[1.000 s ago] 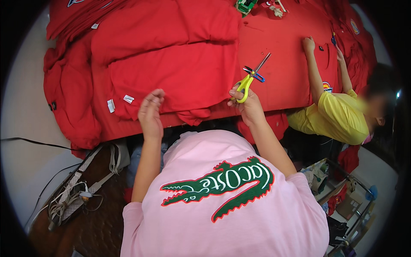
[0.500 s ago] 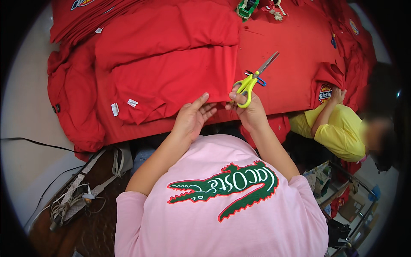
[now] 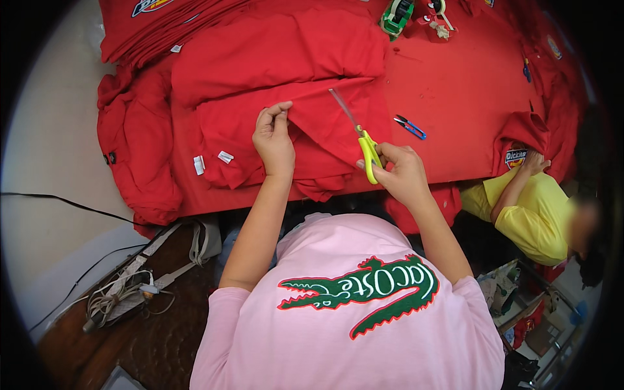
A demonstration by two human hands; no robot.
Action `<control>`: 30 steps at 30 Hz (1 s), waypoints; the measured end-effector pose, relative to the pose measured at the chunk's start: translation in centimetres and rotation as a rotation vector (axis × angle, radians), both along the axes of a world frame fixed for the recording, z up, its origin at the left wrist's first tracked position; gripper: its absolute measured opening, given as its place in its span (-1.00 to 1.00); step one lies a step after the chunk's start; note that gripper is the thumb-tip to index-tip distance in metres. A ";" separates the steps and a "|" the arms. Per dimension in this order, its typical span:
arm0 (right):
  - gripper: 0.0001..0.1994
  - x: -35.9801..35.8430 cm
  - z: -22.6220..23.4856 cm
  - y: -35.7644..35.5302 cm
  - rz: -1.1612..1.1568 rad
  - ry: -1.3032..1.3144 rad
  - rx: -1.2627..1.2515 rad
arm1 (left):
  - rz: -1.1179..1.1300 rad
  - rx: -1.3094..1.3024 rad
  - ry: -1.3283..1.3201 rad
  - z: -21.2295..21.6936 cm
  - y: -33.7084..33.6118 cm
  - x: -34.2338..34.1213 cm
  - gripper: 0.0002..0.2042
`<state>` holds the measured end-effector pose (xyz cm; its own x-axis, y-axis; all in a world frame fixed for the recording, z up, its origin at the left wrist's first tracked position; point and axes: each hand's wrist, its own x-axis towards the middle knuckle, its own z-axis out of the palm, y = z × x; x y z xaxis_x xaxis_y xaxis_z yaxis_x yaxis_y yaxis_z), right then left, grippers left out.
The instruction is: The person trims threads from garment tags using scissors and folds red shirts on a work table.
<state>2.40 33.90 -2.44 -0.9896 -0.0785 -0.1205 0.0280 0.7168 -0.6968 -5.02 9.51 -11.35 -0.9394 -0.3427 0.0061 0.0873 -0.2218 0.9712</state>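
Note:
A stack of folded red garments (image 3: 273,55) covers the left and middle of the table. My left hand (image 3: 274,133) pinches the edge of the top red garment (image 3: 240,127), raising a fold of its cloth toward the left. In my right hand (image 3: 402,168) is a pair of scissors (image 3: 368,151) with yellow handles, its blades pointing up and to the left over the cloth. The blades look nearly closed. Two small white labels show on the garment's left part. Small blue thread snips (image 3: 411,127) lie on the table to the right of the scissors.
A green tape dispenser (image 3: 396,17) stands at the far side. At the right, a person in a yellow shirt (image 3: 530,214) handles another red garment (image 3: 520,133). Tangled cables (image 3: 120,296) lie on a brown surface at lower left, and a metal rack (image 3: 520,305) stands at lower right.
My left hand has moved up and left, lifting the cloth's edge. My right hand has come away from that edge, and the scissors have swung from pointing right to pointing left.

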 end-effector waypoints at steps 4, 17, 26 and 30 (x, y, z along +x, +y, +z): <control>-0.67 -0.5 -0.5 0.0 0.110 0.234 0.161 | -0.108 -0.004 0.073 2.4 1.1 0.5 -0.70; -0.66 -3.0 -1.6 -0.4 0.235 0.397 0.233 | -0.189 0.112 0.117 3.9 1.7 1.6 -0.48; -0.66 -3.4 -2.3 0.0 0.238 0.406 0.192 | -0.182 0.107 0.138 4.0 1.6 1.6 -0.46; -0.65 -3.5 -2.3 0.1 0.244 0.376 0.155 | -0.178 0.098 0.129 3.9 1.7 1.6 -0.46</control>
